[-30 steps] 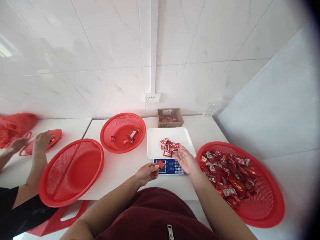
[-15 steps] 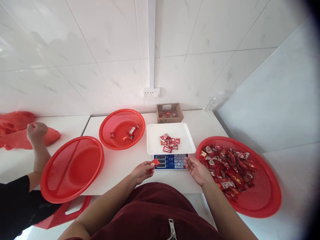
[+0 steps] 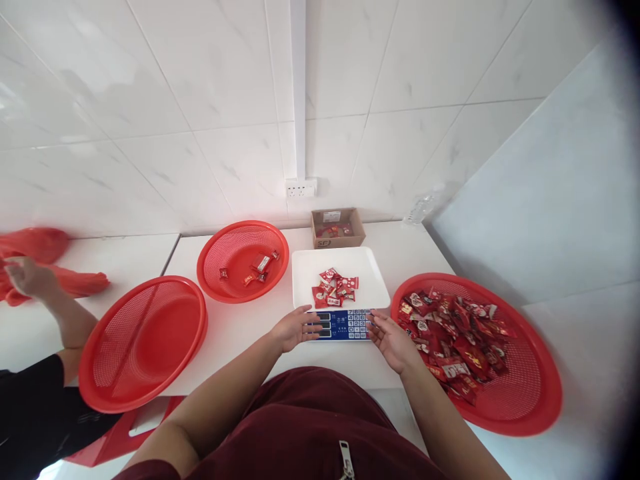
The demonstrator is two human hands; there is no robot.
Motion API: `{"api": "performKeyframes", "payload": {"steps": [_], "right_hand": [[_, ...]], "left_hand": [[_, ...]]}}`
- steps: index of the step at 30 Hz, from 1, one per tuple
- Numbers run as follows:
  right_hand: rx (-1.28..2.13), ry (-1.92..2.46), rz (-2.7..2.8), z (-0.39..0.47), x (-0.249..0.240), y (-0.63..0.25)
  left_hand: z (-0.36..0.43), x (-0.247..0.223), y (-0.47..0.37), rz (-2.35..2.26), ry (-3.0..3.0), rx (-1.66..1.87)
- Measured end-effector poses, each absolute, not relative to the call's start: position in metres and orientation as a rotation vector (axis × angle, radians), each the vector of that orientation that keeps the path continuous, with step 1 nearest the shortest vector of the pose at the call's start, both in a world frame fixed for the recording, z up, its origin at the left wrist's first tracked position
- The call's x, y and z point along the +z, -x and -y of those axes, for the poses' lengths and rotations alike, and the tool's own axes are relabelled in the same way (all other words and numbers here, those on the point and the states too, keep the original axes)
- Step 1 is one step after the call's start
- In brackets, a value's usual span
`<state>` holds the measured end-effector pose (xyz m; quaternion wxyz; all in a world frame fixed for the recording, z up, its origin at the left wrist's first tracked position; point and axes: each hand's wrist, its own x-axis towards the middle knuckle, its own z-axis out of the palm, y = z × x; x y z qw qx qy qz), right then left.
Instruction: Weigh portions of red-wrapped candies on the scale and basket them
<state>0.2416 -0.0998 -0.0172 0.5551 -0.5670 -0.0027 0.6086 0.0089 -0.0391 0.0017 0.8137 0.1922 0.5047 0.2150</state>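
A white tray (image 3: 305,270) sits on a blue scale (image 3: 343,327), with several red candy packets (image 3: 334,288) lying on it. At the tray's lower left corner, my left hand (image 3: 295,329) has its fingers apart and holds nothing. My right hand (image 3: 393,341) is open by the scale's right edge, also with nothing in it. To the right, a large red basket (image 3: 543,383) holds a heap of red wrapped packets (image 3: 460,340).
A red basket (image 3: 215,257) with several packets stands at the back left, another red basket (image 3: 165,327) nearer. Behind the tray is a cardboard box (image 3: 340,241). At far left, another person's hand (image 3: 30,277) is near red bags (image 3: 80,282).
My left hand has let go of a red packet, which now lies on the tray's left side of the pile. The other person's hand has moved left.
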Motion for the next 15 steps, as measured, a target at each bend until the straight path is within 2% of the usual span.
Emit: {"api": "performKeyframes", "payload": {"steps": [8, 15], "right_hand": [[1.435, 1.396, 0.040, 0.107, -0.024, -0.249], [1.497, 1.440, 0.202, 0.104, -0.025, -0.241]], "left_hand": [[0.073, -0.021, 0.026, -1.132, -0.407, 0.369], [0.076, -0.027, 0.051, -1.387, -0.560, 0.479]]}}
